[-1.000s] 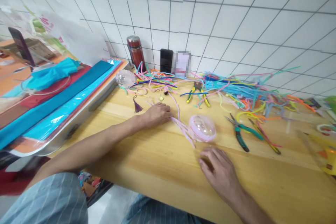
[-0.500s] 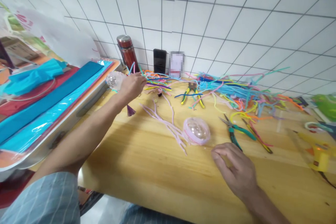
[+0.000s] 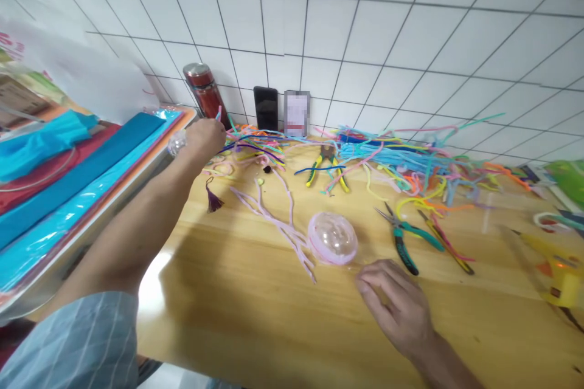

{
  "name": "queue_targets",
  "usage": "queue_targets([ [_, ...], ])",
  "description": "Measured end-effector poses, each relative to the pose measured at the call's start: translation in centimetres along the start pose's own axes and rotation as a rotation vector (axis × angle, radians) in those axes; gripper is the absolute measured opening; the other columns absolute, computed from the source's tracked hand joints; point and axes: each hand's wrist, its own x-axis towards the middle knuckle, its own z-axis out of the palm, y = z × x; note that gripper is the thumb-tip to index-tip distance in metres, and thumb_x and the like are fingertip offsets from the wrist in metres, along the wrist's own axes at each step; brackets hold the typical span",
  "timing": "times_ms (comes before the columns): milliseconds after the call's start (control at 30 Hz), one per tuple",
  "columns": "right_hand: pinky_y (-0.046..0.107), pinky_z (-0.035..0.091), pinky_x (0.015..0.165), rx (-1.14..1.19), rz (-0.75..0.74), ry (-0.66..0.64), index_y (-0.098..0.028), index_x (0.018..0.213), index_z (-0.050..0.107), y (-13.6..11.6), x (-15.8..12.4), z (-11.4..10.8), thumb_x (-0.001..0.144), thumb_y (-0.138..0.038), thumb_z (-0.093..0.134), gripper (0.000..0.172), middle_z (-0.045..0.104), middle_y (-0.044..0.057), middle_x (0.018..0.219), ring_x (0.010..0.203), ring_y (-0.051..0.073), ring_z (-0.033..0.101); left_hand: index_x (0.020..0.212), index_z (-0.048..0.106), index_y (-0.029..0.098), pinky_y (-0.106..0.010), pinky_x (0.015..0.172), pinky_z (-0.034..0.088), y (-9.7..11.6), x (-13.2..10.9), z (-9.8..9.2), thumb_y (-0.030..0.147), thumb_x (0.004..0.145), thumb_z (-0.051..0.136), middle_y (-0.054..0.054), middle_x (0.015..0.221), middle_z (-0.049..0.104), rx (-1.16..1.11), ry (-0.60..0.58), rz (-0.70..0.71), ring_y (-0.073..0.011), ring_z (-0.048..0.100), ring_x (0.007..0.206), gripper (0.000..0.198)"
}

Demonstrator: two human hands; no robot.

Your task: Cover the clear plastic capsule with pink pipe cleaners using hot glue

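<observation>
My left hand [image 3: 206, 137] reaches to the back left, at the near end of some loose coloured pipe cleaners [image 3: 255, 137] beside the thermos. Its fingers are curled and turned away, and whatever lies in them is hidden. A clear ball [image 3: 177, 143] shows just left of that hand. Resting on the wood, my right hand [image 3: 396, 304] is loosely closed, thumb and fingertips together around nothing visible. In front of it lies a clear dome with a pink pipe-cleaner rim [image 3: 332, 238]. Pink pipe cleaners [image 3: 287, 228] trail left from the dome.
Behind stand a red thermos [image 3: 204, 94] and a black phone [image 3: 266, 108]. Yellow-handled pliers [image 3: 326, 167], teal-handled pliers [image 3: 404, 240], tweezers [image 3: 449, 243] and a yellow glue gun [image 3: 559, 270] lie rightward. A purple tassel [image 3: 213, 199] sits left; a blue pipe-cleaner bundle [image 3: 387, 155] lies behind.
The view has shifted, so the table appears further left. My left hand has moved slightly left, and the tassel now shows fully. My right hand stays loosely curled near the dome.
</observation>
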Motion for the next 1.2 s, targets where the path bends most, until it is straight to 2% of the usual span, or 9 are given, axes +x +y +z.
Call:
queue_targets([
  [133, 0.032, 0.059, 0.066, 0.013, 0.007, -0.013, -0.025, 0.093, 0.065, -0.1, 0.0, 0.0, 0.098, -0.006, 0.064, 0.020, 0.076, 0.000, 0.075, 0.068, 0.018, 0.073, 0.118, 0.075, 0.012, -0.047, 0.094, 0.055, 0.6, -0.5, -1.6, 0.038, 0.108, 0.049, -0.012, 0.106, 0.076, 0.006, 0.114, -0.150, -0.0326, 0.069, 0.110, 0.037],
  [300, 0.031, 0.060, 0.065, 0.014, 0.024, -0.024, -0.025, 0.093, 0.066, 0.2, 0.0, -0.1, 0.097, -0.005, 0.064, 0.021, 0.076, 0.000, 0.076, 0.069, 0.017, 0.073, 0.142, 0.067, 0.023, -0.044, 0.102, 0.054, 3.3, -3.5, -1.1, 0.033, 0.104, 0.059, -0.012, 0.160, 0.058, -0.029, 0.180, -0.038, -0.0343, 0.065, 0.131, 0.040],
  [400, 0.030, 0.060, 0.065, 0.005, 0.026, -0.028, -0.025, 0.093, 0.066, 0.5, -0.1, 0.0, 0.098, -0.006, 0.064, 0.020, 0.076, 0.000, 0.076, 0.069, 0.017, 0.074, 0.136, 0.071, 0.021, -0.044, 0.097, 0.056, 4.8, -5.6, -0.1, 0.029, 0.106, 0.047, -0.016, 0.153, 0.062, -0.068, 0.275, 0.051, -0.0346, 0.068, 0.130, 0.039],
  [600, 0.030, 0.061, 0.064, 0.031, 0.038, -0.038, -0.025, 0.093, 0.068, 0.8, -0.4, 0.2, 0.097, -0.005, 0.064, 0.021, 0.077, 0.001, 0.077, 0.068, 0.018, 0.074, 0.114, 0.078, 0.020, -0.037, 0.089, 0.055, 5.2, -7.4, 2.5, 0.044, 0.100, 0.059, -0.015, 0.124, 0.077, -0.079, -0.017, 0.172, -0.0328, 0.075, 0.110, 0.034],
  [767, 0.029, 0.061, 0.065, 0.019, 0.065, -0.050, -0.026, 0.092, 0.068, 1.0, -0.6, 0.1, 0.097, -0.005, 0.066, 0.021, 0.077, 0.001, 0.077, 0.069, 0.018, 0.075, 0.085, 0.077, 0.021, -0.032, 0.079, 0.052, 4.4, -6.2, 3.6, 0.039, 0.092, 0.066, -0.011, 0.094, 0.082, -0.120, -0.085, 0.114, -0.0296, 0.077, 0.092, 0.022],
  [900, 0.028, 0.061, 0.065, 0.016, 0.066, -0.049, -0.025, 0.091, 0.068, 1.1, -0.7, 0.3, 0.098, -0.006, 0.066, 0.020, 0.076, 0.001, 0.077, 0.068, 0.017, 0.075, 0.095, 0.077, 0.021, -0.030, 0.079, 0.052, 3.8, -4.8, 2.1, 0.033, 0.093, 0.064, -0.008, 0.097, 0.083, -0.201, 0.009, 0.053, -0.0258, 0.075, 0.089, 0.019],
  [1033, 0.027, 0.060, 0.064, 0.009, 0.075, -0.033, -0.025, 0.090, 0.067, 1.2, -0.8, 0.4, 0.099, -0.007, 0.066, 0.020, 0.075, 0.000, 0.078, 0.067, 0.016, 0.074, 0.112, 0.072, 0.016, -0.030, 0.081, 0.052, 4.0, -4.2, -1.1, 0.029, 0.101, 0.053, -0.009, 0.103, 0.079, -0.278, 0.203, -0.039, -0.0229, 0.072, 0.090, 0.026],
  [1100, 0.028, 0.060, 0.065, 0.005, 0.085, -0.002, -0.025, 0.092, 0.068, 1.4, -0.9, 0.4, 0.098, -0.007, 0.066, 0.019, 0.075, 0.001, 0.078, 0.068, 0.017, 0.074, 0.114, 0.068, 0.017, -0.030, 0.078, 0.051, 4.7, -5.0, -2.8, 0.031, 0.103, 0.052, -0.007, 0.098, 0.077, -0.363, 0.326, -0.046, -0.0204, 0.070, 0.084, 0.024],
  [1200, 0.031, 0.062, 0.069, -0.017, 0.097, 0.085, -0.025, 0.100, 0.071, 1.6, -1.3, 0.3, 0.099, -0.012, 0.067, 0.014, 0.078, 0.003, 0.084, 0.074, 0.020, 0.077, 0.105, 0.067, 0.020, -0.031, 0.070, 0.048, 6.7, -8.3, -4.8, 0.036, 0.105, 0.053, -0.004, 0.087, 0.074, -0.392, 0.423, 0.097, -0.0191, 0.067, 0.074, 0.021],
])
